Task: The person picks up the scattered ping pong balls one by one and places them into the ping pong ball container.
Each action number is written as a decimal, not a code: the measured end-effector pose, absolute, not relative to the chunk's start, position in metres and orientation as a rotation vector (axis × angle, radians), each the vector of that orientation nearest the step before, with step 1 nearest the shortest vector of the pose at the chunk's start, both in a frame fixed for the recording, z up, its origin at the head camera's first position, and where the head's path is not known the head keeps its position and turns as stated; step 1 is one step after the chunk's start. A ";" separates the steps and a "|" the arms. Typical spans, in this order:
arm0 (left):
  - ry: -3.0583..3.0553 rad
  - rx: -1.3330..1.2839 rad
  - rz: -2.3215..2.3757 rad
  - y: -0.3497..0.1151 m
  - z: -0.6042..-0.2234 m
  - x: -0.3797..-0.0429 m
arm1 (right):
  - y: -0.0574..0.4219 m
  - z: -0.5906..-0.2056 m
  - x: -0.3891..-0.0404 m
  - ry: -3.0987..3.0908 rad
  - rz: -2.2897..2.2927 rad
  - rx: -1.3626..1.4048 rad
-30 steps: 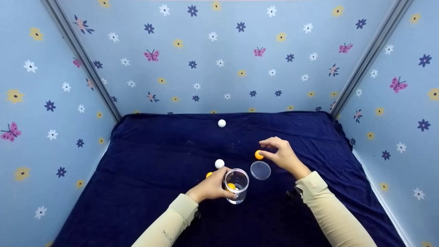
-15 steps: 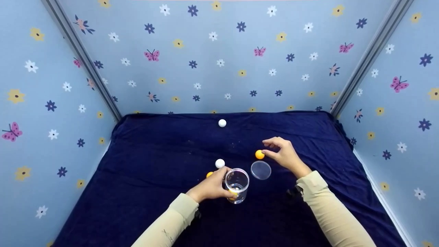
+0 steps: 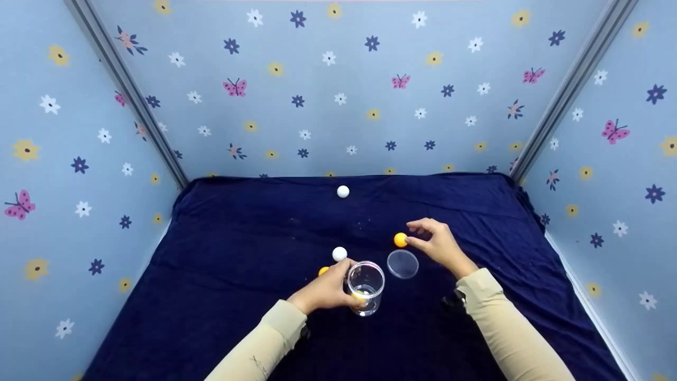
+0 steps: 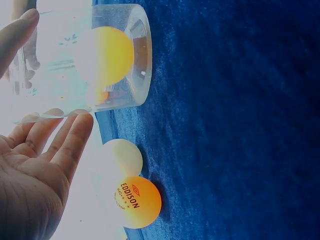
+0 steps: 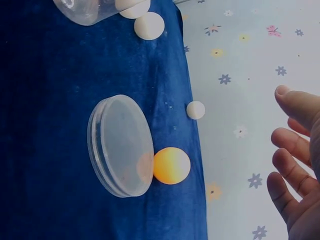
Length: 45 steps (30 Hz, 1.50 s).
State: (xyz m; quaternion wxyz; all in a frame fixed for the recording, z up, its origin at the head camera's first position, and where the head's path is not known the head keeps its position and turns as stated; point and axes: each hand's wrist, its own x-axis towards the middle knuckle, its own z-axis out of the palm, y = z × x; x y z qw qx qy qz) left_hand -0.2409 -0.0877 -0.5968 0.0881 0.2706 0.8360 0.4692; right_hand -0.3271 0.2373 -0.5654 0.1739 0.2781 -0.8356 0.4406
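My left hand (image 3: 327, 288) grips a clear plastic jar (image 3: 370, 283) from its left side, mouth up. One orange table tennis ball (image 4: 115, 55) lies at the jar's bottom in the left wrist view. Thumb and fingers sit on opposite sides of the jar wall. My right hand (image 3: 438, 244) hovers with loosely bent fingers near another orange table tennis ball (image 3: 400, 239). In the right wrist view, a gap separates those fingers from this ball (image 5: 172, 165). Right beside that ball lies the round clear lid (image 3: 403, 264).
Behind the left hand, a white ball (image 3: 339, 254) stands close to an orange ball (image 4: 140, 202) marked EDDISON. Farther back is another white ball (image 3: 343, 191). Dark blue cloth (image 3: 238, 254) covers the table, enclosed by flowered walls (image 3: 349, 79).
The orange ball inside the jar has dropped lower, toward the bottom. My right hand has shifted slightly right, so its thumb covers less of the orange ball. The left hand keeps its grip.
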 end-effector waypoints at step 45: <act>2.505 0.850 1.376 -0.088 -0.598 -0.244 | 0.249 -0.602 -0.335 -2.574 1.304 0.608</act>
